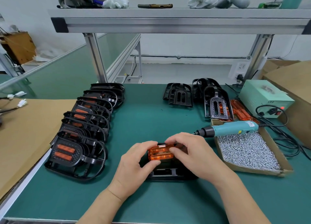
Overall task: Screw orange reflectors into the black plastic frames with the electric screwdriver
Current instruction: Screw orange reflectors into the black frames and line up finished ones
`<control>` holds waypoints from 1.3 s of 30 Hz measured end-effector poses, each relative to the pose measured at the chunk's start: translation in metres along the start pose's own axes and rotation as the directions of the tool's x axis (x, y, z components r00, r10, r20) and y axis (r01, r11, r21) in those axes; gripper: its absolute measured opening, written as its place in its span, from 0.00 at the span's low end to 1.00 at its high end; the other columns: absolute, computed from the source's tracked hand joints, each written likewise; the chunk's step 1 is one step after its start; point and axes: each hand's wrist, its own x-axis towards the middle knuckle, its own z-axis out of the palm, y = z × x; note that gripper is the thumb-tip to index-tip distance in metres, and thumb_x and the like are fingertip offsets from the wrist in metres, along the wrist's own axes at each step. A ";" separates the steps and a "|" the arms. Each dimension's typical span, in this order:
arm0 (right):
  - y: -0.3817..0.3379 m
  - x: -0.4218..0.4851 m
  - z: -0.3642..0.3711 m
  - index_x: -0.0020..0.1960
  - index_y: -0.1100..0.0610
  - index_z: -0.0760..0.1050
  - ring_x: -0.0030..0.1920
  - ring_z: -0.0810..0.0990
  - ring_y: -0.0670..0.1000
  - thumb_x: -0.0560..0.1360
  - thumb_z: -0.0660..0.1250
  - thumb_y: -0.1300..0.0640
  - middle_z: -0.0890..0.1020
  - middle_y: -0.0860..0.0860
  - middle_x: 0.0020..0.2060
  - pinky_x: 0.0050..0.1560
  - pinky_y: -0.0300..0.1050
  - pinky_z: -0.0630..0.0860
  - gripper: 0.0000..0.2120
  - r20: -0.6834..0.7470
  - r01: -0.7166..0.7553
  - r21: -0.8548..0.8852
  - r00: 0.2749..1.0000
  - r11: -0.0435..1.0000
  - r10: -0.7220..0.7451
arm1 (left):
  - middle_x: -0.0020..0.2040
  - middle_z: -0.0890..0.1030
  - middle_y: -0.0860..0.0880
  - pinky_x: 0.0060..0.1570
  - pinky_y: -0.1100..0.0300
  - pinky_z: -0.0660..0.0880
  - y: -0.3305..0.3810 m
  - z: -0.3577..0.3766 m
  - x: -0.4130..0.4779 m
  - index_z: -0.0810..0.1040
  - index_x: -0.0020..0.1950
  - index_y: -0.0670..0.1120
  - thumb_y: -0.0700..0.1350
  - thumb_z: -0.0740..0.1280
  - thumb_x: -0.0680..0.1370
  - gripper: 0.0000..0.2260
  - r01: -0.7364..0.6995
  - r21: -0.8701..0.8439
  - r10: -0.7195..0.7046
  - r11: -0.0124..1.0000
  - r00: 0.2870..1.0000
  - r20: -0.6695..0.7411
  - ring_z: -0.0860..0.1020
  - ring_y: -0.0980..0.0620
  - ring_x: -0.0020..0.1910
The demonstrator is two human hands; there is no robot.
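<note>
Overhead aluminium-profile shelf (168,22) w/ crumpled white cloth gloves (116,3) & flat bronze-coloured phone (154,6) on top, brown cardboard sheet (25,131) left of green-matted bench (151,119), pale-green metal power box (264,97) far right, red lamp lit, next to big brown cardboard cartons (289,76).

1. One view only: a wide-angle camera worn on the person's head.
2. It faces forward and down across the green-matted workbench (151,116), whose near edge runs along the bottom of the frame.
3. It sits closest to the bare left hand (134,160) and bare right hand (193,155). Their forearms enter from the bottom edge and both hands hold a translucent orange plastic reflector (160,154) at lower centre.
4. The far edge of the bench lies at mid-frame, with a white wall (185,44) beyond it.
5. A grey aluminium-profile shelf (168,22) spans the top of the frame, its front rail facing the lens.
6. The wide lens slants straight edges at the left and right of the frame.
</note>
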 end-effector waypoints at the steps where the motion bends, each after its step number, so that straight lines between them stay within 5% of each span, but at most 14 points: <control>1: 0.001 0.001 -0.001 0.50 0.49 0.82 0.47 0.78 0.43 0.77 0.70 0.58 0.81 0.42 0.45 0.51 0.40 0.74 0.05 -0.002 -0.008 -0.015 1.000 1.000 0.008 | 0.58 0.80 0.62 0.61 0.71 0.68 0.000 0.000 0.000 0.78 0.63 0.55 0.53 0.72 0.72 0.19 -0.003 0.005 0.003 1.000 1.000 -0.001 0.78 0.61 0.59; 6: 0.002 0.004 0.001 0.44 0.50 0.79 0.47 0.77 0.46 0.77 0.71 0.57 0.78 0.44 0.46 0.53 0.47 0.75 0.04 0.054 -0.012 -0.108 0.998 0.994 0.017 | 0.58 0.80 0.61 0.63 0.69 0.69 0.001 0.001 -0.001 0.75 0.62 0.58 0.47 0.76 0.71 0.22 0.023 -0.005 -0.023 1.000 1.000 -0.015 0.78 0.61 0.60; 11: 0.008 0.002 0.002 0.46 0.51 0.78 0.48 0.74 0.43 0.78 0.69 0.55 0.76 0.42 0.46 0.52 0.38 0.71 0.03 -0.009 -0.010 -0.161 1.000 0.987 0.009 | 0.60 0.80 0.57 0.63 0.68 0.70 0.004 -0.001 0.000 0.75 0.63 0.50 0.44 0.71 0.74 0.18 0.055 -0.069 -0.059 0.996 0.996 -0.069 0.78 0.57 0.61; 18: 0.011 -0.002 0.007 0.45 0.52 0.78 0.45 0.73 0.43 0.78 0.69 0.55 0.74 0.43 0.45 0.50 0.35 0.68 0.04 0.012 -0.021 -0.225 1.000 0.974 0.024 | 0.47 0.83 0.52 0.53 0.59 0.76 -0.008 -0.004 0.006 0.81 0.49 0.47 0.30 0.66 0.78 0.12 0.221 -0.162 -0.257 0.962 0.932 -0.254 0.80 0.52 0.49; 24: 0.008 -0.001 0.009 0.44 0.50 0.78 0.46 0.74 0.45 0.78 0.68 0.53 0.74 0.43 0.45 0.52 0.39 0.70 0.04 0.059 -0.037 -0.273 0.997 0.961 0.055 | 0.41 0.82 0.53 0.45 0.68 0.73 -0.008 -0.002 0.008 0.84 0.44 0.47 0.32 0.71 0.76 0.10 0.223 -0.136 -0.247 0.965 0.950 -0.193 0.80 0.52 0.43; 39: 0.000 0.005 0.017 0.46 0.52 0.79 0.51 0.77 0.51 0.78 0.67 0.54 0.76 0.46 0.48 0.56 0.47 0.73 0.04 0.105 -0.068 -0.331 0.989 0.941 0.108 | 0.43 0.81 0.52 0.45 0.62 0.75 -0.001 -0.003 0.009 0.86 0.42 0.50 0.34 0.74 0.73 0.10 0.219 -0.143 -0.228 0.965 0.972 -0.053 0.79 0.51 0.41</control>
